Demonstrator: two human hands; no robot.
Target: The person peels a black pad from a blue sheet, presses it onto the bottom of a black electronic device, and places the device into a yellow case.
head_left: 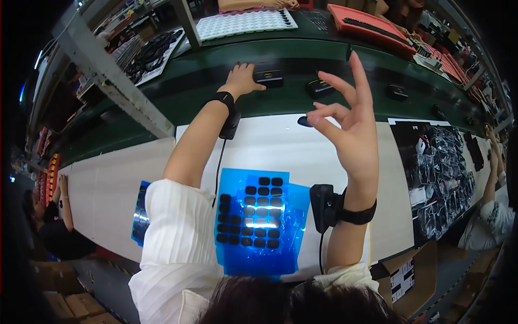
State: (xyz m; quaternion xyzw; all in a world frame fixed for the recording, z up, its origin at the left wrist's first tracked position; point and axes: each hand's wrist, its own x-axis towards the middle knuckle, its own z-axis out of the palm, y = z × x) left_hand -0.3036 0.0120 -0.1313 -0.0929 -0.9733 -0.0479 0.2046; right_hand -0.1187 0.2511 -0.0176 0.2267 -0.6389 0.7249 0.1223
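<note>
My left hand (241, 81) stretches across the dark green belt (205, 73), fingers spread. Its thumb lies at the near left edge of a black rounded box-like case (268, 78) with a yellow mark; whether it touches cannot be told. Above the near table, my right hand (350, 121) pinches a small black rounded pad (305, 121) between thumb and forefinger, the other fingers raised. Below, a blue film sheet (288, 259) carries rows of similar black pads (263, 201), with gaps at its upper left. Another black case (319, 88) sits on the belt behind my right fingers.
More black cases (397, 92) lie along the belt to the right. A grey metal post (116, 81) stands at left. Bagged dark items (442, 173) cover the table's right side. Across the belt are a white tray (243, 26) and a red tray (372, 29). Other people sit around.
</note>
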